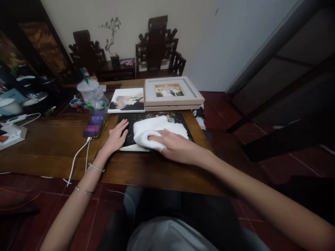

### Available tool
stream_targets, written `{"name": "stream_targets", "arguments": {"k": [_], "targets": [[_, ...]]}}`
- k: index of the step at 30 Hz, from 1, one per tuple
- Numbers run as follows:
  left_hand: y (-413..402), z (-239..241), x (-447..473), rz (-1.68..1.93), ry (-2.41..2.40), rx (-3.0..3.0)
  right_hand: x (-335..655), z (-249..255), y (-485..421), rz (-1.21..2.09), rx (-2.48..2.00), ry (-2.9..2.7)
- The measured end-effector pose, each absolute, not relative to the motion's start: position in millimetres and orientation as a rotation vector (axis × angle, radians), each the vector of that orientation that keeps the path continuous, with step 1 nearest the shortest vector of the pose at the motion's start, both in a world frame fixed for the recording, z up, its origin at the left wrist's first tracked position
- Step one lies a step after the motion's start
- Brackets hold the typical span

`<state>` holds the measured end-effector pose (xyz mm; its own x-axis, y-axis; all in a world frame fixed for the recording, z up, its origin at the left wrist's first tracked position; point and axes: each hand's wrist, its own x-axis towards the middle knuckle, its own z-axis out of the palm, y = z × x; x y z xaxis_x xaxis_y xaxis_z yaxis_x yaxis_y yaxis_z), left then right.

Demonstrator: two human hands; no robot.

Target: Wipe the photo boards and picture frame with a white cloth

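A white cloth [151, 125] lies bunched on a dark flat picture panel [128, 139], covering most of its middle. My right hand [170, 143] presses on the cloth from the near right side, with the thumb tucked into a fold and the fingers gripping it. At the panel's left edge rests my left hand [117, 136], fingers stretched out and touching the panel's surface. Some of the panel's flowers show along its far edge and a pale part shows at the near edge.
Behind the panel lie a white photo print [127, 101] and stacked pale picture frames [193, 96]. To the left are a phone [94, 123] with a white charging cable [75, 157], a plastic cup [87, 89] with a straw, and a power strip [14, 136]. The wooden table [157, 170] ends close to my lap.
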<state>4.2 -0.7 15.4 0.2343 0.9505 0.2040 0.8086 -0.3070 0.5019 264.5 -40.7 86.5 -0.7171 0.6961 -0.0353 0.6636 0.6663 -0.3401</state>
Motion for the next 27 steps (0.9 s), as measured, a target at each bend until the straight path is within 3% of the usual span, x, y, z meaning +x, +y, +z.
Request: {"name": "stream_targets", "arguments": {"k": [7,13,19,27], "targets": [[0,17,0,1.119,1.496,2.121,212,70,0,0.177,-1.316,-2.701],[-3,21,-5,1.419,1.447,1.909,189,59,-29,0.201,-0.861,-2.940],[-8,20,3,1.330,1.496,1.972,237,72,-65,0.424,-0.593,-2.945],[-9,15,6,0.957,1.543,2.287,283,76,-29,0.395,-1.112,-2.667]]}}
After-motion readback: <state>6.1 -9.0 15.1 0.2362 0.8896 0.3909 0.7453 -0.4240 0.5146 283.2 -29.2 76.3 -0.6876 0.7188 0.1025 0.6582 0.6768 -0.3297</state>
